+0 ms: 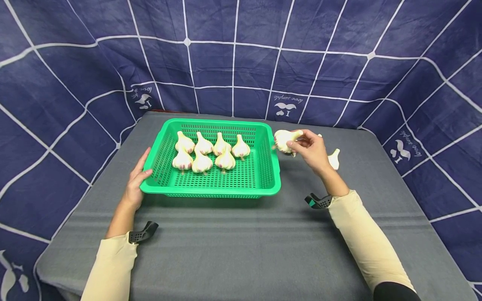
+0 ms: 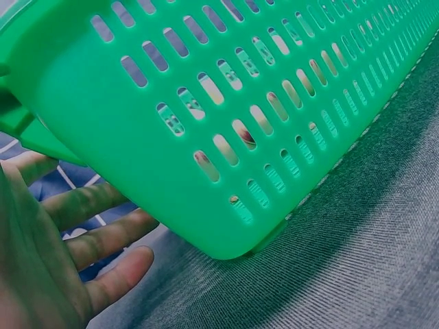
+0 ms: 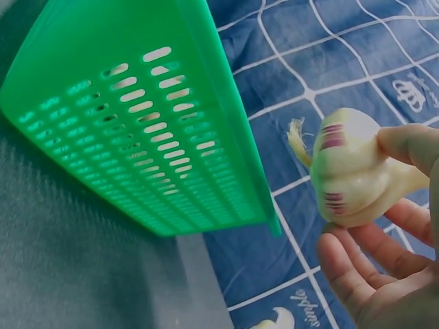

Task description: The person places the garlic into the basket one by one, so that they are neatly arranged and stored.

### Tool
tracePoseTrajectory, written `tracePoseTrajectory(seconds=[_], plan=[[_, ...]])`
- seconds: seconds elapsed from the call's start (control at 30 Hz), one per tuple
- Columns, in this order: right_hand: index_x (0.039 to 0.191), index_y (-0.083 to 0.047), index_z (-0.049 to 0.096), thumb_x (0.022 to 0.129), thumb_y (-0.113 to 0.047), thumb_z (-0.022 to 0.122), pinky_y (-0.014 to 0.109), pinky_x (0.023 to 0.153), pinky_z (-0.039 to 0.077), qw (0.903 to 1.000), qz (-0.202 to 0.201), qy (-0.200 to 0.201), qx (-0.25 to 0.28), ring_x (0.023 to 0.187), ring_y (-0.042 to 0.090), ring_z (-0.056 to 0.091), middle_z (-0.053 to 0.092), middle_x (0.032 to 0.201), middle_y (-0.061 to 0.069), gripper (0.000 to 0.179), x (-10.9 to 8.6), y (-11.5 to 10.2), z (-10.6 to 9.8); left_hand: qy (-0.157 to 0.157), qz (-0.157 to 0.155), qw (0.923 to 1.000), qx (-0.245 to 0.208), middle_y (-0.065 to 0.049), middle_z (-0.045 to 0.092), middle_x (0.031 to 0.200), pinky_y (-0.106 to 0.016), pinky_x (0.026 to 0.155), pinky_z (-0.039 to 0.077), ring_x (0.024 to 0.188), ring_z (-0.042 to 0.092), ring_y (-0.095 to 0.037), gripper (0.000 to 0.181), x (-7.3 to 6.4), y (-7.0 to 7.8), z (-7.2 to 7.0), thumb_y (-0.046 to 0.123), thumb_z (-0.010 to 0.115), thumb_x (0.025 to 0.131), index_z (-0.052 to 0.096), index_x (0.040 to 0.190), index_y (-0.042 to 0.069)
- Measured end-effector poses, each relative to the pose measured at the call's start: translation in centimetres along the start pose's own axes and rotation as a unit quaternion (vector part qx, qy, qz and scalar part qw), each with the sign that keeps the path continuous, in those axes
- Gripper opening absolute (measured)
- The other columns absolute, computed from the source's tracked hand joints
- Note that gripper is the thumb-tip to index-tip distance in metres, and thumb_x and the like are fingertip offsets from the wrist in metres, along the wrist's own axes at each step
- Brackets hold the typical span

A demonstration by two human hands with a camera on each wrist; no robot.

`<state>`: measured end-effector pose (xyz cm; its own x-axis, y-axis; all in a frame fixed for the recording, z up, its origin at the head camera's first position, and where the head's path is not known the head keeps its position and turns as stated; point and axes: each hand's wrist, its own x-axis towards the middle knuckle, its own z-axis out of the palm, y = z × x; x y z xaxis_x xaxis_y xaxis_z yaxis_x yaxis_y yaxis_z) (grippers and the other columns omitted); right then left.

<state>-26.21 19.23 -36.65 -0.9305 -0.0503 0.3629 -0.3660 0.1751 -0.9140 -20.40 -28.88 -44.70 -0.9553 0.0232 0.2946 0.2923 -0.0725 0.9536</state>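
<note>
My right hand [image 1: 314, 152] pinches a garlic bulb [image 1: 284, 141] between thumb and fingers, just off the right end of a green plastic basket [image 1: 211, 192]. In the right wrist view, the bulb [image 3: 350, 164] shows purple streaks, with its roots toward the basket and its stem toward my palm. At the basket's left end rests my left hand [image 1: 135, 182], thumb at the rim. The left wrist view has its fingers [image 2: 113, 236] extended and spread along the outer wall. Several garlic bulbs [image 1: 202, 162] stand stem-up in two rows inside the basket, toward its left.
Another garlic bulb [image 1: 334, 159] lies on the grey tablecloth [image 1: 241, 246] beyond my right wrist, and a stem tip shows behind the right hand. A blue cloth with white grid lines [image 1: 252, 62] hangs behind and at both sides of the table.
</note>
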Motion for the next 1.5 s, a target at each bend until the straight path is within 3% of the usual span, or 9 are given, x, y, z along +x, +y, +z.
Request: tracePoseTrajectory(seconds=[0.3, 0.53, 0.7, 0.9, 1.1, 1.27, 1.37, 1.5], plan=[[0.119, 0.013, 0.061, 0.086, 0.004, 0.071, 0.019, 0.065, 0.052, 0.9977, -0.002, -0.055, -0.039, 0.082, 0.009, 0.066, 0.066, 0.095, -0.005, 0.036, 0.5, -1.2, 1.2, -0.001, 0.007, 1.0000, 0.002, 0.005, 0.047, 0.139, -0.016, 0.093, 0.037, 0.115, 0.048, -0.009, 0.063, 0.1, 0.1, 0.1, 0.004, 0.037, 0.094, 0.027, 0.156, 0.006], [0.119, 0.005, 0.065, 0.085, -0.004, 0.076, 0.024, 0.072, 0.053, 0.9870, -0.014, -0.116, -0.111, 0.085, 0.017, 0.066, 0.068, 0.100, 0.013, 0.037, 1.4, -1.5, 2.8, -0.001, 0.009, 0.9999, -0.010, 0.005, 0.048, 0.138, -0.016, 0.094, 0.037, 0.115, 0.048, -0.009, 0.063, 0.1, -0.1, 0.1, 0.003, 0.036, 0.094, 0.026, 0.156, 0.004], [0.119, -0.001, 0.067, 0.085, -0.013, 0.078, 0.036, 0.080, 0.052, 0.9677, -0.023, -0.165, -0.189, 0.095, 0.026, 0.069, 0.070, 0.107, 0.015, 0.038, 2.0, -1.8, 4.1, 0.001, 0.010, 0.9999, -0.012, 0.005, 0.048, 0.138, -0.016, 0.093, 0.038, 0.115, 0.048, -0.010, 0.063, 0.1, -0.1, 0.0, 0.003, 0.037, 0.094, 0.026, 0.156, 0.004], [0.123, -0.001, 0.064, 0.087, -0.017, 0.077, 0.048, 0.085, 0.051, 0.9378, -0.026, -0.251, -0.238, 0.104, 0.030, 0.067, 0.066, 0.120, 0.015, 0.041, 2.9, -1.8, 5.4, 0.000, 0.012, 0.9998, -0.018, 0.004, 0.048, 0.138, -0.017, 0.093, 0.038, 0.114, 0.049, -0.010, 0.062, 0.1, -0.2, 0.0, 0.003, 0.037, 0.094, 0.027, 0.156, 0.004], [0.122, -0.002, 0.065, 0.086, -0.019, 0.077, 0.046, 0.090, 0.050, 0.9049, -0.026, -0.310, -0.291, 0.102, 0.027, 0.068, 0.066, 0.120, 0.014, 0.041, 4.0, -1.7, 6.5, -0.007, 0.017, 0.9996, -0.022, 0.004, 0.047, 0.139, -0.017, 0.094, 0.037, 0.116, 0.048, -0.009, 0.063, 0.1, -0.3, 0.0, 0.003, 0.036, 0.094, 0.025, 0.156, 0.002], [0.122, -0.004, 0.065, 0.087, -0.020, 0.077, 0.042, 0.089, 0.051, 0.8830, -0.016, -0.348, -0.314, 0.101, 0.027, 0.067, 0.066, 0.119, 0.012, 0.041, 4.5, -2.3, 6.5, -0.004, 0.015, 0.9997, -0.018, 0.005, 0.047, 0.139, -0.016, 0.094, 0.037, 0.115, 0.048, -0.009, 0.062, 0.1, -0.4, 0.0, 0.003, 0.037, 0.094, 0.026, 0.156, 0.003], [0.123, -0.005, 0.066, 0.087, -0.020, 0.077, 0.040, 0.087, 0.052, 0.8776, -0.011, -0.359, -0.317, 0.102, 0.028, 0.067, 0.066, 0.121, 0.011, 0.041, 4.7, -2.9, 6.3, -0.003, 0.010, 0.9999, -0.010, 0.005, 0.046, 0.140, -0.016, 0.095, 0.036, 0.116, 0.047, -0.009, 0.062, 0.1, -0.3, 0.0, 0.004, 0.037, 0.094, 0.026, 0.156, 0.004], [0.123, -0.005, 0.065, 0.087, -0.020, 0.077, 0.038, 0.087, 0.052, 0.8812, -0.008, -0.362, -0.304, 0.103, 0.029, 0.067, 0.065, 0.122, 0.011, 0.041, 5.2, -3.5, 6.3, 0.001, 0.009, 0.9999, -0.005, 0.006, 0.046, 0.140, -0.016, 0.095, 0.036, 0.116, 0.047, -0.008, 0.063, 0.2, -0.2, 0.0, 0.003, 0.037, 0.094, 0.026, 0.156, 0.005]])
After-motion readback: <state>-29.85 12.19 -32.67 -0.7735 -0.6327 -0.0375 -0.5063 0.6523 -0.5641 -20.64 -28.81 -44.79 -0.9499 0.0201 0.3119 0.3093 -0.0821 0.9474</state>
